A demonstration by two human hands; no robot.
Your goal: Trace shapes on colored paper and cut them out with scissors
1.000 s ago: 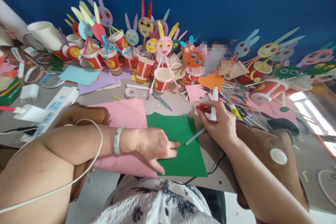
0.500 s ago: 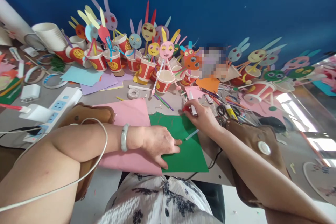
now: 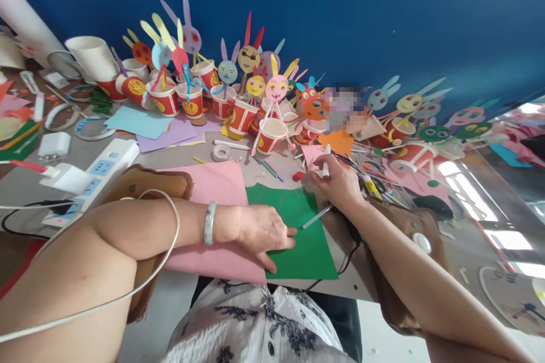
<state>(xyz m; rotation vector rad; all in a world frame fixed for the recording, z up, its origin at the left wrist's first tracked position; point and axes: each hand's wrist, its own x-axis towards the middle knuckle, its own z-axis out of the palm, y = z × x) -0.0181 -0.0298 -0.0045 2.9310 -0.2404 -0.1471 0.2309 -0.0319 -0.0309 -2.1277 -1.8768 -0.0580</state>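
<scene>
- Right hand [image 3: 338, 181] closed around a white marker [image 3: 326, 161], tip at the green sheet's [image 3: 313, 249] 12 o'clock edge.
- Left hand [image 3: 261, 232] flat, fingers spread, pinning green sheet on pink sheet [image 3: 217, 184].
- Keep that pin firm; short strokes.
- Red cups [image 3: 191, 101] at 11 o'clock hold paper rabbits [image 3: 276, 88].

Open room: near half of green sheet [image 3: 313, 249] at lower centre, and bare table strip [image 3: 179, 154] mid-frame left of tape roll [image 3: 221, 152]. Upper centre is walled by paper-cup rabbit figures [image 3: 272, 125]. Right of centre, a heap of pens and scissors [image 3: 366, 167] blocks. Left side is taken by power strip [image 3: 100, 173] and white cable [image 3: 140, 289].
</scene>
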